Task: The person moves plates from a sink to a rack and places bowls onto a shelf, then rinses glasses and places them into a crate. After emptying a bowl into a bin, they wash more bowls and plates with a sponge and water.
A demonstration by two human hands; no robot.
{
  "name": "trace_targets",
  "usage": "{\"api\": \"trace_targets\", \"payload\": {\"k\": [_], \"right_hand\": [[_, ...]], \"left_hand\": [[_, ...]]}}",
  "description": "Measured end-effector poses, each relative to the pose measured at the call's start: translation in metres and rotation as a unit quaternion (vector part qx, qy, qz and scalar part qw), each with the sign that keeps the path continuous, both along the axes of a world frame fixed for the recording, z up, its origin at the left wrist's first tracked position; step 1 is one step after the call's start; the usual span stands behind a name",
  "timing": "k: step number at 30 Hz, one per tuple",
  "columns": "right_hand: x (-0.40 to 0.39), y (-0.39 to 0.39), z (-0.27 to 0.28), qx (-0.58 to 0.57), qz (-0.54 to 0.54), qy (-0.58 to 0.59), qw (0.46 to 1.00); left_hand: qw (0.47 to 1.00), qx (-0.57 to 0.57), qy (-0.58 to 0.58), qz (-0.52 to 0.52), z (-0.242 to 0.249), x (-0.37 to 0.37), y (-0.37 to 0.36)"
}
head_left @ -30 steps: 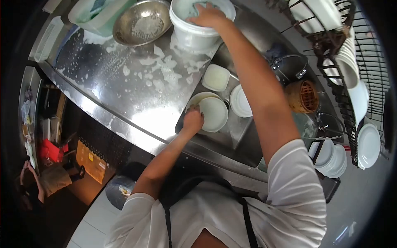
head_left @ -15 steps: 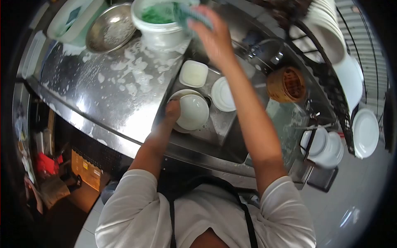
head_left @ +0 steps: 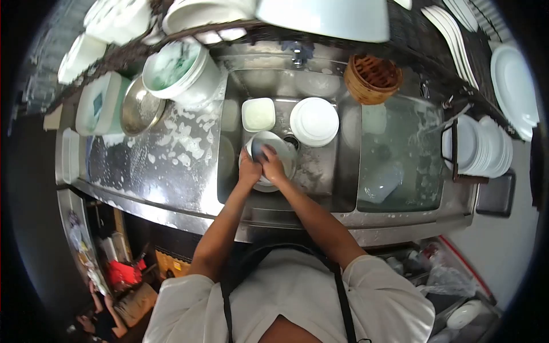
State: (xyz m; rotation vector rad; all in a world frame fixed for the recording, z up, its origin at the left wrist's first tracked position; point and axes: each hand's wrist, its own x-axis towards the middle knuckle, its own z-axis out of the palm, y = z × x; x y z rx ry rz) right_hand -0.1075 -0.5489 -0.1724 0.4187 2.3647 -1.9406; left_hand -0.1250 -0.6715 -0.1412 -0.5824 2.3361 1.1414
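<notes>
Over the left sink basin (head_left: 320,171), my left hand (head_left: 249,171) grips the near-left rim of a white bowl (head_left: 267,137). My right hand (head_left: 273,166) is closed around a dark, blurred scouring pad (head_left: 258,150), pressed against the inside of that bowl. Below it, partly hidden, sits another round white dish (head_left: 290,163). Farther back in the same basin are a square white dish (head_left: 258,114) and a stack of round white plates (head_left: 314,121).
At left stand a white bucket (head_left: 194,86) of green suds, a metal bowl (head_left: 140,108) and a plastic tub (head_left: 103,108). A bamboo steamer (head_left: 373,83) sits behind the water-filled right basin (head_left: 420,166). Racked plates (head_left: 480,146) are at right; a person (head_left: 103,320) appears lower left.
My right hand has come down from the suds bucket with the pad into the bowl. My left hand still holds the bowl. The view has turned and shows more of the right side.
</notes>
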Motion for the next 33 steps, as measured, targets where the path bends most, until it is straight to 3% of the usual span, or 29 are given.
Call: {"api": "trace_targets", "payload": {"k": [2,3,4,5,8,9,11,12,13,14,16,18,19,20,21,22,23,25,26,27,29,30,31,33], "right_hand": [[-0.004,0.002,0.022,0.099,0.1,0.08,0.987],[-0.003,0.023,0.028,0.152,0.178,0.105,0.967],[0.0,0.042,0.031,0.204,0.254,0.126,0.937],[-0.006,0.055,0.027,0.341,0.258,0.11,0.897],[-0.042,0.065,0.06,0.349,0.133,0.203,0.905],[-0.049,0.042,0.046,0.229,0.129,0.164,0.951],[-0.05,0.031,0.078,0.243,0.183,0.114,0.946],[-0.045,0.032,0.102,0.246,0.212,0.083,0.942],[-0.044,0.047,0.124,0.241,0.316,0.052,0.916],[-0.037,0.06,0.12,0.29,0.298,0.113,0.903],[-0.026,0.092,0.112,0.384,0.254,0.234,0.856],[-0.04,0.13,0.133,0.334,0.162,0.3,0.879],[-0.053,0.144,0.141,0.305,0.116,0.332,0.885],[-0.068,0.148,0.13,0.106,0.058,0.268,0.956],[-0.084,0.144,0.114,-0.1,-0.004,0.187,0.977],[-0.096,0.139,0.102,-0.301,-0.066,0.098,0.946],[-0.103,0.138,0.099,-0.502,-0.085,0.099,0.855],[-0.091,0.123,0.088,-0.555,-0.039,0.057,0.829],[-0.074,0.11,0.068,-0.416,-0.014,0.112,0.902],[-0.058,0.097,0.047,-0.264,-0.01,0.162,0.951],[-0.028,0.081,0.041,-0.256,-0.013,0.089,0.962],[-0.016,0.075,0.049,-0.428,-0.019,0.0,0.904],[-0.003,0.068,0.056,-0.574,-0.062,-0.098,0.81],[0.011,0.049,0.054,-0.599,-0.143,-0.089,0.783]], "left_hand": [[0.99,0.111,0.054,0.074,0.039,-0.011,0.006],[0.964,0.212,0.031,0.159,0.028,-0.015,-0.011],[0.962,0.229,0.018,0.146,0.044,-0.015,-0.015],[0.96,0.246,0.004,0.134,0.07,-0.015,-0.015],[0.957,0.244,-0.032,0.153,0.079,-0.005,0.004],[0.958,0.237,-0.025,0.161,0.074,-0.007,0.014],[0.944,0.271,0.018,0.186,0.056,-0.022,0.018],[0.941,0.275,0.056,0.191,0.045,-0.028,0.012],[0.935,0.279,0.094,0.196,0.036,-0.035,0.004],[0.928,0.284,0.135,0.201,0.04,-0.042,0.003],[0.904,0.33,0.108,0.25,0.047,-0.049,0.0],[0.899,0.346,0.079,0.255,0.044,-0.055,-0.009],[0.911,0.352,0.046,0.21,0.044,-0.056,-0.012],[0.923,0.347,0.011,0.163,0.051,-0.057,-0.005],[0.933,0.339,-0.027,0.115,0.057,-0.055,0.001],[0.939,0.329,-0.065,0.068,0.069,-0.051,0.011],[0.944,0.314,-0.098,0.034,0.081,-0.048,0.024],[0.929,0.328,-0.159,0.066,0.06,-0.05,0.041],[0.92,0.335,-0.189,0.082,0.05,-0.049,0.051],[0.906,0.392,-0.116,0.113,0.046,-0.041,0.065],[0.943,0.32,-0.037,0.082,0.049,-0.051,0.073],[0.956,0.284,0.001,0.071,0.05,-0.052,0.075],[0.953,0.285,-0.028,0.094,0.06,-0.051,0.075],[0.948,0.309,0.002,0.073,0.041,-0.061,0.062]]}}
